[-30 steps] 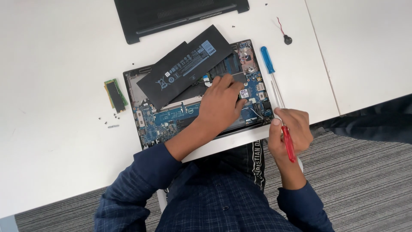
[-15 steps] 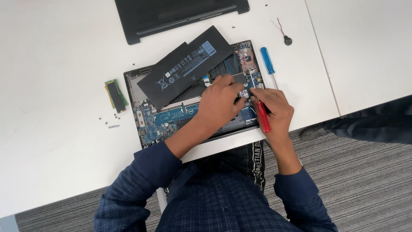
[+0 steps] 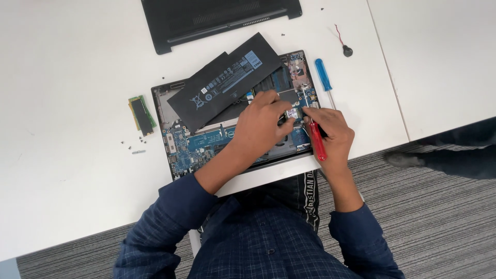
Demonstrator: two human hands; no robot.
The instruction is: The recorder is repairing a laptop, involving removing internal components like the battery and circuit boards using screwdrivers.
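Both hands work inside an opened laptop at the bench's near edge

Left hand rests fingers curled on the circuit board, fingertips pinching a small part just beside the screwdriver tip; what exactly it pinches is too small to tell. Right hand grasps a red-handled screwdriver, shaft angled up into the board's right side. Black battery pack lies tilted across the laptop's upper half. Blue screwdriver lies on the white bench just right of the laptop. Black bottom cover at the far edge. Green memory stick and loose screws left of the laptop. Coin cell with wire toward the far right
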